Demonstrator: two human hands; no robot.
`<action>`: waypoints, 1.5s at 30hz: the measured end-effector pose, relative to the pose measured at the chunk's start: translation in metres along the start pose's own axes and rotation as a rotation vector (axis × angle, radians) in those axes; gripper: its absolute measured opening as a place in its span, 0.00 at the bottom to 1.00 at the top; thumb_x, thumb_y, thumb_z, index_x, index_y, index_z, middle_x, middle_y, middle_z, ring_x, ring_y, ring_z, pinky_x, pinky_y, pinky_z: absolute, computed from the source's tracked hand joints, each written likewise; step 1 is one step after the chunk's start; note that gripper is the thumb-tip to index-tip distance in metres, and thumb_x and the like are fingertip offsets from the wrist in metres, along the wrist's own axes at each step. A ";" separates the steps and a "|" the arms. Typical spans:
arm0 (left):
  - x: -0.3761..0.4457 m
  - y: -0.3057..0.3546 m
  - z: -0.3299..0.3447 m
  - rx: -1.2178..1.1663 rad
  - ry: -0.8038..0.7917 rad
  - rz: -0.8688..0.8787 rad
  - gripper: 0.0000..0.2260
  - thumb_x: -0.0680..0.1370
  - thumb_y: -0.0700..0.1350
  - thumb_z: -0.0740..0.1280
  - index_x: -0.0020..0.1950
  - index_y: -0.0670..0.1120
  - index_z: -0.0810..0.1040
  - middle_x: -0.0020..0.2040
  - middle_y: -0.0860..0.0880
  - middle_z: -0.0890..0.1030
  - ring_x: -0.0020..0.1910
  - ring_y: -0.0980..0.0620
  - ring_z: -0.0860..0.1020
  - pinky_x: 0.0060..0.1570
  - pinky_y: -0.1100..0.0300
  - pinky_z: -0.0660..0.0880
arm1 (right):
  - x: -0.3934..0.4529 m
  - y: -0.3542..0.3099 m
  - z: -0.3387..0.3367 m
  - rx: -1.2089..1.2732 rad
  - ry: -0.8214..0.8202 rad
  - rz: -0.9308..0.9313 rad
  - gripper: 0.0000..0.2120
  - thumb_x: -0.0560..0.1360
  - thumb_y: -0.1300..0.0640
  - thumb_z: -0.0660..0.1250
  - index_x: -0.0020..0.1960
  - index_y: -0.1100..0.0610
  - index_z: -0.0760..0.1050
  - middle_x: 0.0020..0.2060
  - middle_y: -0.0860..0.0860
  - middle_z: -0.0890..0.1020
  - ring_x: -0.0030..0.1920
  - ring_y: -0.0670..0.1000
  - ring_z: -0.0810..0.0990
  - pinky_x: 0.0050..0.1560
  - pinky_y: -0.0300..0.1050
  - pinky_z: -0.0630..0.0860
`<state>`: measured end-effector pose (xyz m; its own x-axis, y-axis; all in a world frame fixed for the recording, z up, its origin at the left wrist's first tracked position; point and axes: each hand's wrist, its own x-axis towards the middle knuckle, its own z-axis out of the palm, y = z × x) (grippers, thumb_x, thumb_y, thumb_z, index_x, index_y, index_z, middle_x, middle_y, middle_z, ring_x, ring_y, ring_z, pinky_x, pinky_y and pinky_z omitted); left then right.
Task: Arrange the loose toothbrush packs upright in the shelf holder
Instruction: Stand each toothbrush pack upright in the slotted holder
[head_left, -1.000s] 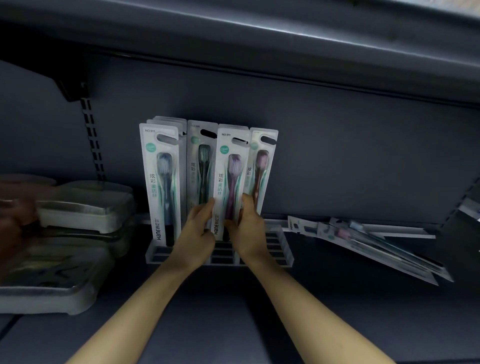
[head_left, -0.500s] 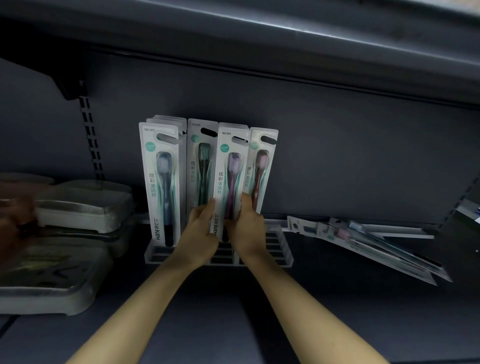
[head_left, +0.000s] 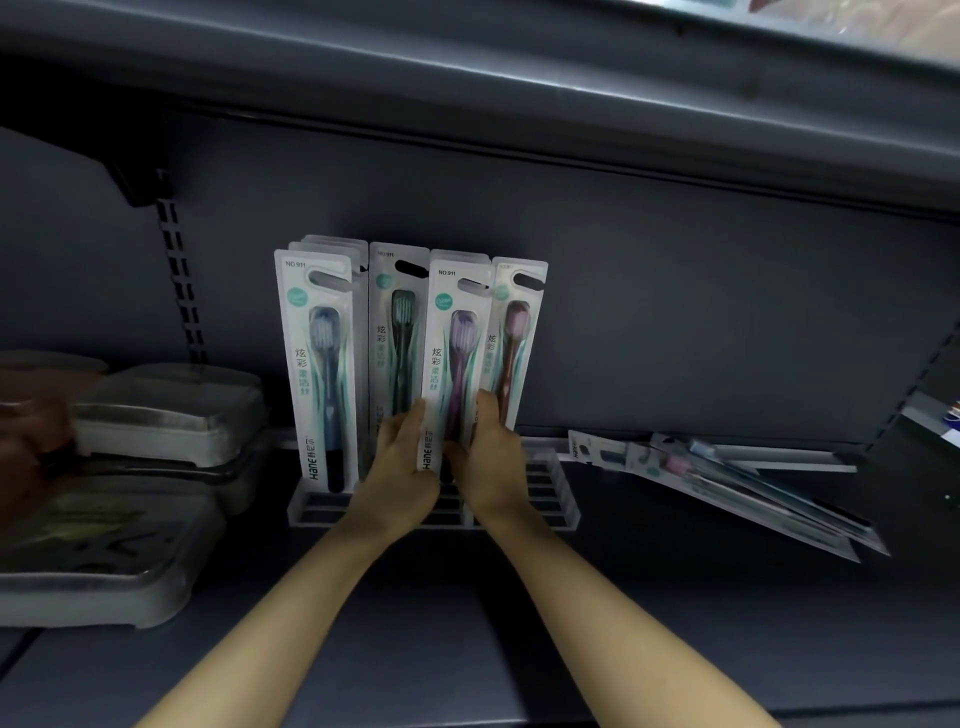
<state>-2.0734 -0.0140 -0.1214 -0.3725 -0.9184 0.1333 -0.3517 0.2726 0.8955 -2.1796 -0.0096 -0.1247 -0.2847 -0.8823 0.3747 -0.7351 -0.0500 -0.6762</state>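
Both forearms reach up from the bottom of the frame to its centre, where the left hand (head_left: 397, 467) and right hand (head_left: 491, 462) pinch the purple toothbrush pack (head_left: 451, 364) by its edges. It stands upright in the clear slotted holder (head_left: 550, 499), while loose packs (head_left: 727, 483) lie flat at the right.

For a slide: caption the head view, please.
Both hands, left hand and right hand, grip a purple toothbrush pack upright in the shelf holder.

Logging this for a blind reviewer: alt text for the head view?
Both hands, left hand and right hand, grip a purple toothbrush pack upright in the clear shelf holder among other upright packs; loose packs lie to the right.
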 end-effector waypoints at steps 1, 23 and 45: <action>-0.001 0.001 0.001 -0.004 0.009 -0.001 0.34 0.74 0.29 0.55 0.75 0.51 0.48 0.74 0.51 0.52 0.72 0.51 0.58 0.60 0.66 0.58 | -0.001 -0.001 -0.001 0.010 0.001 -0.001 0.19 0.75 0.62 0.62 0.63 0.58 0.62 0.48 0.58 0.80 0.44 0.57 0.79 0.44 0.50 0.78; -0.023 0.029 0.049 -0.016 0.298 0.142 0.28 0.73 0.29 0.60 0.71 0.44 0.61 0.69 0.42 0.61 0.66 0.46 0.67 0.59 0.64 0.63 | -0.033 0.022 -0.054 0.059 0.017 0.074 0.27 0.75 0.59 0.64 0.71 0.52 0.59 0.60 0.56 0.75 0.58 0.56 0.76 0.56 0.50 0.75; -0.022 0.089 0.208 -0.154 -0.062 0.150 0.30 0.72 0.29 0.57 0.69 0.53 0.61 0.69 0.45 0.64 0.54 0.52 0.72 0.51 0.61 0.70 | -0.078 0.131 -0.193 -0.157 0.270 0.268 0.19 0.75 0.59 0.63 0.65 0.57 0.66 0.61 0.57 0.75 0.56 0.60 0.77 0.50 0.53 0.76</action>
<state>-2.2751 0.0898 -0.1331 -0.4647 -0.8501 0.2478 -0.1549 0.3535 0.9225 -2.3722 0.1430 -0.1199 -0.6151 -0.6987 0.3653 -0.6916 0.2556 -0.6755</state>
